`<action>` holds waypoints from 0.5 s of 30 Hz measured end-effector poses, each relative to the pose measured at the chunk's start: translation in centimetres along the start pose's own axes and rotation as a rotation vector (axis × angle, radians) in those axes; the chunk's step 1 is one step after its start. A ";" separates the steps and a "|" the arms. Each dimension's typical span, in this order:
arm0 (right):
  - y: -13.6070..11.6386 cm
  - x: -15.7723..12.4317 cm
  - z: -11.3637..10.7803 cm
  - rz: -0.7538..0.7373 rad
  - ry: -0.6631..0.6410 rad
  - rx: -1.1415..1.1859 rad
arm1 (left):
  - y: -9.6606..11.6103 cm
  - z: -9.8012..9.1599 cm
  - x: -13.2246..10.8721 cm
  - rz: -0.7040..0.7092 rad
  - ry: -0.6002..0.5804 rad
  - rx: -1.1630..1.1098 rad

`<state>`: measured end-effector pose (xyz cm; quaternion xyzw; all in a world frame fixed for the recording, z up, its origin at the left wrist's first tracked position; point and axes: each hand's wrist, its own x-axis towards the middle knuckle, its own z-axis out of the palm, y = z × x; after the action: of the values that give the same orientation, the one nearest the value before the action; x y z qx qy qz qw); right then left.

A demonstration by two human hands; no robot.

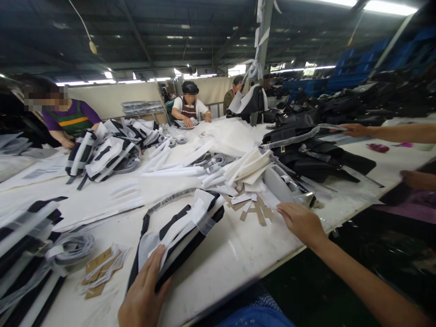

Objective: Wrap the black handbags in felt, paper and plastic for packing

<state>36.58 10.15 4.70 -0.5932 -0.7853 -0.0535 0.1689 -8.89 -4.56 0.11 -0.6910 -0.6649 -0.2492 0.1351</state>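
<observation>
My left hand (145, 290) grips the near end of a black handbag (185, 256) that lies tilted on the table in front of me. White wrapping paper (200, 204) covers part of the bag, and its strap, sleeved in clear plastic, loops behind it. Farther right, my right hand (303, 222) has its fingers pinched together at the edge of a pile of white and brown card tags (259, 211). What sits between those fingertips is too small to make out. Just beyond them stands a light grey container (277, 181).
Wrapped bags (105, 154) and white paper rolls (173, 172) crowd the far side. More wrapped bags (27, 245), a coiled strap (75, 245) and tags (102, 268) lie left. Black bags (306, 159) are at right, beside a co-worker's hand (354, 130). Several people work around the table.
</observation>
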 end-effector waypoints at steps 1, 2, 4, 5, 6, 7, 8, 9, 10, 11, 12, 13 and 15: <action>-1.2 -0.9 -0.6 -0.018 -0.017 0.031 | 0.1 -0.1 0.0 -0.015 -0.001 0.005; -2.6 -1.9 -1.2 -0.047 -0.063 0.084 | 0.2 -0.1 0.0 -0.030 -0.004 0.007; -5.5 -4.0 -2.4 -0.143 -0.288 0.309 | 0.4 -0.2 0.0 -0.049 -0.012 0.004; -6.8 -4.8 -2.9 -0.204 -0.448 0.438 | 0.4 -0.2 0.0 -0.053 -0.017 0.001; -7.9 -5.4 -3.3 -0.248 -0.587 0.548 | 0.4 -0.2 -0.1 -0.054 -0.022 -0.003; -8.7 -5.7 -3.3 -0.258 -0.660 0.623 | 0.3 -0.3 -0.1 -0.054 -0.028 -0.006; -9.3 -5.7 -3.0 -0.228 -0.652 0.659 | 0.3 -0.3 -0.1 -0.052 -0.030 -0.009; -9.5 -5.4 -2.4 -0.171 -0.571 0.654 | 0.2 -0.3 -0.1 -0.050 -0.031 -0.011; -9.6 -5.1 -1.3 -0.102 -0.448 0.613 | 0.2 -0.3 -0.1 -0.049 -0.030 -0.014; -9.7 -4.8 0.1 -0.038 -0.309 0.547 | 0.2 -0.2 -0.1 -0.051 -0.029 -0.018; -9.7 -4.6 1.7 -0.008 -0.211 0.472 | 0.3 -0.2 0.0 -0.058 -0.026 -0.023; -9.8 -4.5 3.4 -0.008 -0.166 0.400 | 0.3 -0.2 0.0 -0.070 -0.023 -0.025; -10.6 -4.8 6.2 -0.081 -0.168 0.311 | 0.5 -0.2 0.0 -0.105 -0.020 -0.034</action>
<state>26.36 4.45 -1.46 -0.5300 -0.8189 0.1116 0.1899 -8.48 -4.69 0.34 -0.6599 -0.6972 -0.2603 0.1033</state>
